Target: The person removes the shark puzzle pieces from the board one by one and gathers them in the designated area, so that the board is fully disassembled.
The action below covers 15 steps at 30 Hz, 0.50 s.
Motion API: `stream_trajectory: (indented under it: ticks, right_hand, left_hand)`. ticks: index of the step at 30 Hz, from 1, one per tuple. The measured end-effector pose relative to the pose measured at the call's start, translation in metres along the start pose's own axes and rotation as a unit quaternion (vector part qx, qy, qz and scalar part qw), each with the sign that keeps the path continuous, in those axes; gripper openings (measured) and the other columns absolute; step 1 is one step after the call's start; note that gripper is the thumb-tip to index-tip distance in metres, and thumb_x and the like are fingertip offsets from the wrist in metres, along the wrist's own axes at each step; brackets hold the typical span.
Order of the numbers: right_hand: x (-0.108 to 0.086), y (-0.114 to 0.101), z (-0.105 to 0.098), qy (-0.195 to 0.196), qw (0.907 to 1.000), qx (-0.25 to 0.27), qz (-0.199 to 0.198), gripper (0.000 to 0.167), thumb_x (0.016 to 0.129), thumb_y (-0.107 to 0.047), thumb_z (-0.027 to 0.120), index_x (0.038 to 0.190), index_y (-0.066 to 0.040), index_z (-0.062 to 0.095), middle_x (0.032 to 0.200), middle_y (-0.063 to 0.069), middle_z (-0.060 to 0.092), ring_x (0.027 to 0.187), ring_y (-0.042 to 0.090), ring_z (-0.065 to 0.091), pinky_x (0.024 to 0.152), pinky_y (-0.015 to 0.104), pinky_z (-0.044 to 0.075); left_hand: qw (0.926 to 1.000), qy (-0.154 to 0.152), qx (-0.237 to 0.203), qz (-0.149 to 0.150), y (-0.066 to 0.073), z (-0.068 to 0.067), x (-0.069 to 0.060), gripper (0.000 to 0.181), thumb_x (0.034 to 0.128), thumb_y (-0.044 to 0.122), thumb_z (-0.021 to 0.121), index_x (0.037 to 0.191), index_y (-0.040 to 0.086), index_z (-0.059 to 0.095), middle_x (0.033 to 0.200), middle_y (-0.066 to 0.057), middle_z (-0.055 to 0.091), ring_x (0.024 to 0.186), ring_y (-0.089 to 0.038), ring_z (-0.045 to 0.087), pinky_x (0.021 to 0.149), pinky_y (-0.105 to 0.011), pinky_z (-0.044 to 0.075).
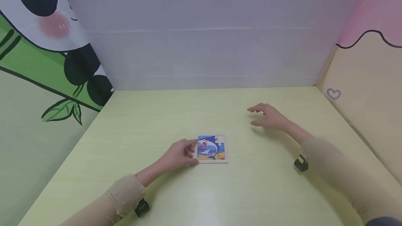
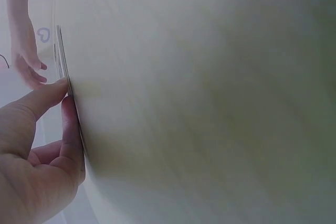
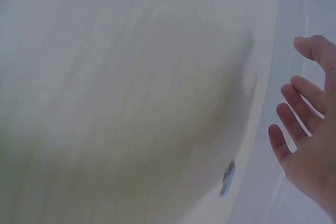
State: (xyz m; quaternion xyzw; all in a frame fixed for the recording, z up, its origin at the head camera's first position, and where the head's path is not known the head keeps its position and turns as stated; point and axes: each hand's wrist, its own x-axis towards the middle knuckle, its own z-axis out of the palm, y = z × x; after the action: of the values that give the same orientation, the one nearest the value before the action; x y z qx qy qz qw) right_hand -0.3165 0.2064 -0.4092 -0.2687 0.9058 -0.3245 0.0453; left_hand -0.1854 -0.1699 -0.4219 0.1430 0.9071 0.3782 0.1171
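Observation:
A small square picture puzzle (image 1: pixel 211 148) with a blue dolphin lies on the table, its upper right corner pale with a jigsaw outline. The left hand (image 1: pixel 178 154) grips its left edge, index finger at the top corner and thumb at the bottom one. In the left wrist view the puzzle (image 2: pixel 64 61) appears edge-on, with the left hand's (image 2: pixel 39 150) thumb and fingers against it. Well right of and beyond the puzzle, the right hand (image 1: pixel 270 117) hovers over the table, fingers spread and holding nothing. The right wrist view shows this hand (image 3: pixel 312 124) relaxed.
The pale yellow table (image 1: pixel 150 114) meets a whitish cloth backdrop (image 1: pixel 201 55) at its far edge. A panel with a cartoon panda (image 1: pixel 53 23) stands at the left, and a beige and pink panel (image 1: pixel 367 90) at the right. A small black device (image 1: pixel 301 163) sits at the right sleeve.

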Motion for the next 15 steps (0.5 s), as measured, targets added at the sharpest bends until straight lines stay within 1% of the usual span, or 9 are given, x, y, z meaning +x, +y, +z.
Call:
stream_trajectory:
  ticks: [2,8,15]
  right_hand:
    - [0.002,-0.013,0.011,0.007,0.9999,0.008,-0.006,0.057,0.086,-0.02,0.075,0.137,-0.004,0.056,0.136,0.016,0.06,0.125,0.036,0.051,0.106,0.058,0.04]
    - [0.005,-0.051,0.044,0.019,0.9996,0.008,-0.018,0.059,0.085,-0.024,0.076,0.139,-0.009,0.055,0.133,0.012,0.061,0.122,0.031,0.054,0.103,0.052,0.044]
    - [0.004,-0.084,0.074,0.006,0.9994,0.008,-0.032,0.06,0.084,-0.025,0.078,0.138,-0.013,0.057,0.131,0.007,0.062,0.121,0.027,0.054,0.102,0.048,0.045]
  left_hand:
    - [1.0,0.0,0.001,0.0,0.0,0.0,0.0,0.076,0.0755,0.011,0.084,0.142,-0.001,0.05,0.094,-0.003,0.058,0.082,-0.011,0.057,0.067,-0.018,0.047]
    - [1.0,0.001,0.004,-0.005,-0.001,0.001,0.001,0.076,0.075,0.012,0.085,0.142,0.0,0.05,0.094,-0.003,0.059,0.082,-0.011,0.057,0.068,-0.018,0.047]
    - [1.0,-0.001,0.003,-0.006,-0.003,0.001,0.002,0.076,0.0747,0.012,0.085,0.142,0.001,0.051,0.094,-0.002,0.059,0.082,-0.011,0.057,0.068,-0.018,0.048]
